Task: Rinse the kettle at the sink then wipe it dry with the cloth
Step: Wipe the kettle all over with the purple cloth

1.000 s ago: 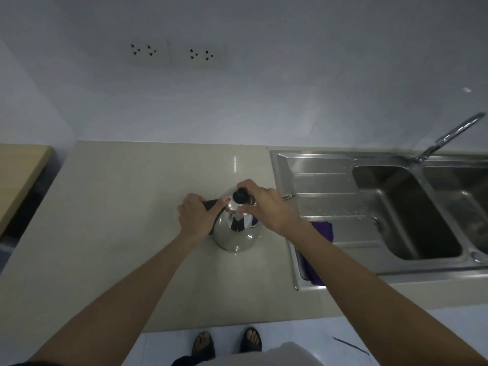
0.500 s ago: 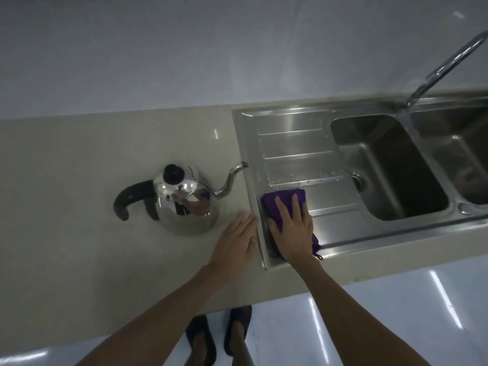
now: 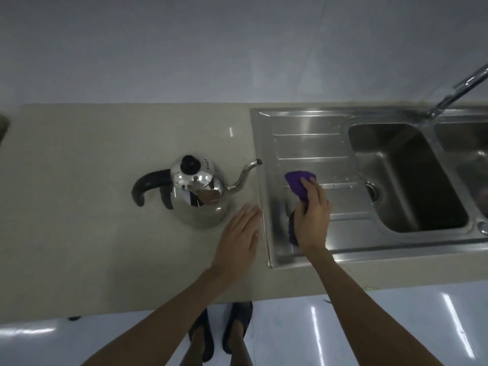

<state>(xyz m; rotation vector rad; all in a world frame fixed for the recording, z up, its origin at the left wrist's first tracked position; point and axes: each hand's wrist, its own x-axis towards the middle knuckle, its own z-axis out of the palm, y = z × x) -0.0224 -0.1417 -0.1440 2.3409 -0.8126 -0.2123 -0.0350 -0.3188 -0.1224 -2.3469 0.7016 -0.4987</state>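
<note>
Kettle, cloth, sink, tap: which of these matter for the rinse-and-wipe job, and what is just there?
For the job:
kettle, standing on the counter
purple cloth, held by the right hand
sink
tap
left hand, flat on the counter

Just there:
counter
wall

One gooseneck kettle [image 3: 196, 192] stands on the one beige countertop [image 3: 79, 207], with one black handle [image 3: 149, 184], one black lid knob [image 3: 189, 164] and one thin curved spout [image 3: 244, 174]. One purple cloth [image 3: 299, 184] is there. One stainless steel sink unit [image 3: 303, 143] shows two basins: the left basin [image 3: 412, 175] in full and the right basin [image 3: 467, 154] cut off by the frame edge. One ribbed drainboard [image 3: 311, 154] lies beside them. One tap [image 3: 459, 91] rises behind. Two hands are in view, the left hand [image 3: 237, 239] and the right hand [image 3: 313, 217]. Two feet in dark slippers [image 3: 221, 331] show below.
</note>
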